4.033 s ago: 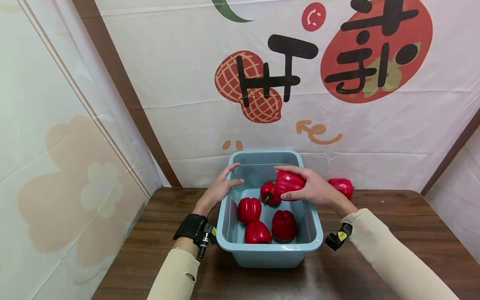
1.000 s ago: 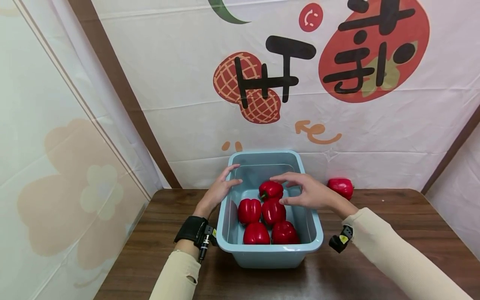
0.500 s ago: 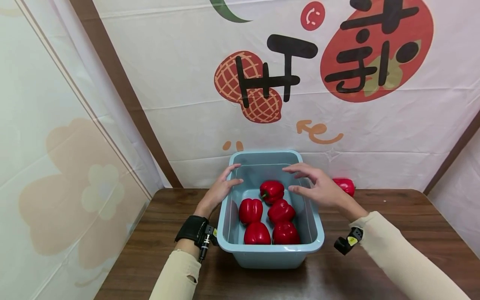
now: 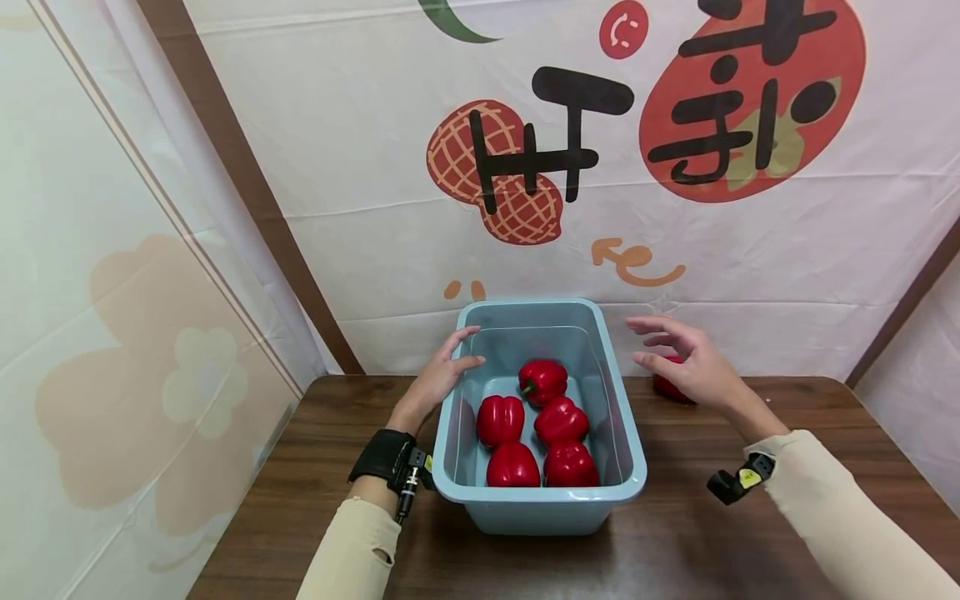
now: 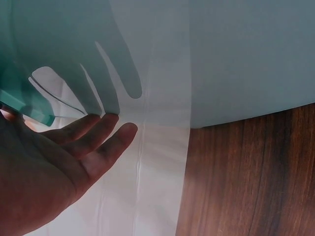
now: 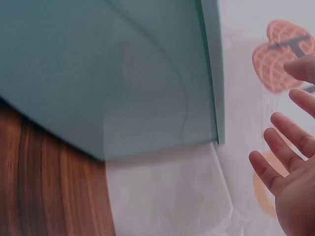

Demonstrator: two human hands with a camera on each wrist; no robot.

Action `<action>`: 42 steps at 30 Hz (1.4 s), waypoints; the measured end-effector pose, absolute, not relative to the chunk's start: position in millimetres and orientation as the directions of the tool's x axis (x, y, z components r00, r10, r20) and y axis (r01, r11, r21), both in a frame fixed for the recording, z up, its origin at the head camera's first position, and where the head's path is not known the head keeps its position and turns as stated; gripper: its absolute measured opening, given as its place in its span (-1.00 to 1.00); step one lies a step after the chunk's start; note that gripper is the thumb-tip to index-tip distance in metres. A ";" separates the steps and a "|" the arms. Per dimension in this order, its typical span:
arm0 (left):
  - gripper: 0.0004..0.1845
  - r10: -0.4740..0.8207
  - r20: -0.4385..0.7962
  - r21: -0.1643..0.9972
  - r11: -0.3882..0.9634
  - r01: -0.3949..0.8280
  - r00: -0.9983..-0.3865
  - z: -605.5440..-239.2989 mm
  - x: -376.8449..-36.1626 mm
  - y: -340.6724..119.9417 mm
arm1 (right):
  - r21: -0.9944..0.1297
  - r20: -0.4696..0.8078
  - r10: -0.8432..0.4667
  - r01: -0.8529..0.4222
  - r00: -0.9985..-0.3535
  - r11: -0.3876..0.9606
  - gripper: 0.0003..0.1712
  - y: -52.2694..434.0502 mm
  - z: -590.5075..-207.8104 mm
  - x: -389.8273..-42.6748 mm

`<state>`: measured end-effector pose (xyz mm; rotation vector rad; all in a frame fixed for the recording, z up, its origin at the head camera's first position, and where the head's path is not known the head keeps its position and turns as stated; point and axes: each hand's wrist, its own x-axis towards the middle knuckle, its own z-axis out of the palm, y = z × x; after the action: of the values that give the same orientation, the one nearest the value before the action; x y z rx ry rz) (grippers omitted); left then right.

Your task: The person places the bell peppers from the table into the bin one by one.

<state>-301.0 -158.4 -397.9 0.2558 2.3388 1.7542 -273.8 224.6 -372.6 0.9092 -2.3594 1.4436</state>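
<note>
A light blue plastic tub [image 4: 551, 494] stands on the table with several red bell peppers [image 4: 501, 421] lying inside. My left hand [image 4: 437, 379] rests at the tub's left rim, thumb and index finger reaching over it. In the left wrist view, the other fingers [image 5: 106, 142] are fairly straight, with tips at the outer wall. To the right of the tub, my right hand [image 4: 697, 371] hovers with its fingers spread and nothing in them. Behind it, another red bell pepper [image 4: 670, 385] sits on the table, mostly covered by the hand. The right wrist view does not show that pepper.
The brown wooden table [image 4: 720, 508] extends on both sides of the tub. Close behind the tub hangs a white printed cloth [image 4: 360, 250], and a similar cloth [image 4: 127, 333] closes off the left side.
The right hand put a pepper down in the tub and let go, and that pepper settled toward the right. Since then the hand has lifted out rightward, over the outside pepper. The left hand stays put.
</note>
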 end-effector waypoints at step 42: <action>-0.37 0.278 -0.087 0.964 0.265 -0.011 -0.957 -400.3 -305.1 -160.0 | -0.769 0.330 -0.100 -0.328 -0.939 0.548 -0.45 310.0 -446.1 -312.6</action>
<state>-305.1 -160.0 -400.3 0.2483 2.2971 1.7530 -312.6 310.0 -446.1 0.3582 -2.5385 1.3389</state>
